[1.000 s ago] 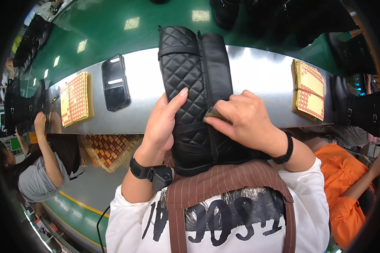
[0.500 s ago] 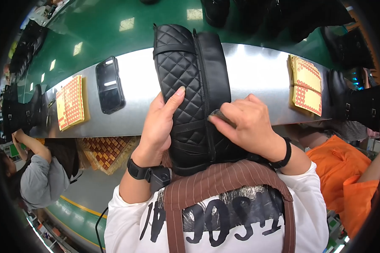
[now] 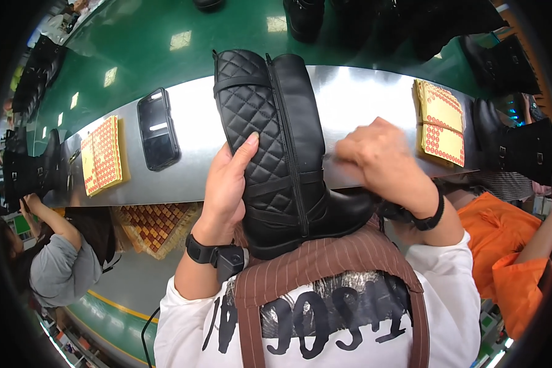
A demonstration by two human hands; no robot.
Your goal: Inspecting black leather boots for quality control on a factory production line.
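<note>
A black tall boot (image 3: 300,122) with a quilted panel, straps and a long side zipper lies against my apron, its shaft reaching over the metal bench. My left hand (image 3: 226,181) is closed round the quilted side, thumb on top. To the right of the shaft, apart from it, my right hand (image 3: 377,153) is curled and blurred by motion. What its fingers pinch is too smeared to make out. The boot's toe points right, below my right wrist.
On the metal bench (image 3: 196,135) lie a black phone (image 3: 159,129) and two bundles of yellow printed cards, one left (image 3: 101,156), one right (image 3: 441,122). More black boots (image 3: 514,147) stand around. Beyond is a green surface (image 3: 227,30). People sit on both sides.
My right hand has moved off the zipper to the right of the boot; the small dark piece in its fingers no longer shows clearly. The boot has shifted slightly, and its toe now shows.
</note>
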